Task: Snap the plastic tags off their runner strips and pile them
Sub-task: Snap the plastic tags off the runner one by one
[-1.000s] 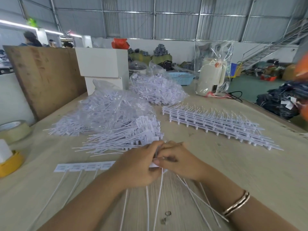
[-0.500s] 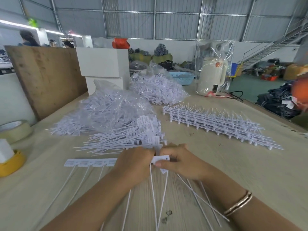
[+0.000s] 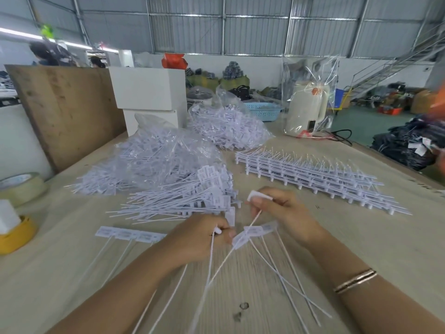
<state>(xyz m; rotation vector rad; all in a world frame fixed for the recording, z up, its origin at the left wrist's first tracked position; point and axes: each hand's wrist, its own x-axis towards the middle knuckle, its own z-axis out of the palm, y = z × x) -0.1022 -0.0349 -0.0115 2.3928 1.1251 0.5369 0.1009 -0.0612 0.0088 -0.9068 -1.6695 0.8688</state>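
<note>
My left hand [image 3: 202,235] grips a strip of joined white tags [image 3: 131,233] whose flat heads run out to its left and whose thin tails hang toward me. My right hand [image 3: 281,213] pinches one separated tag [image 3: 258,196] by its head, its tail slanting down toward my left hand. A few more tags [image 3: 255,233] lie under and between the hands. Just beyond my hands lies a pile of loose tags [image 3: 192,198]. A stack of bare runner strips [image 3: 313,182] lies to the right on the table.
Two clear bags of tags [image 3: 163,155] [image 3: 228,126] sit behind the pile. Tape rolls [image 3: 21,189] [image 3: 14,235] stand at the left edge. White boxes [image 3: 149,90], a wooden board [image 3: 65,109] and a wrapped kettle [image 3: 308,107] line the back of the table [image 3: 397,249].
My hands were pressed together over the strip; now they have drawn apart, and my right hand has lifted away with a single tag broken off.
</note>
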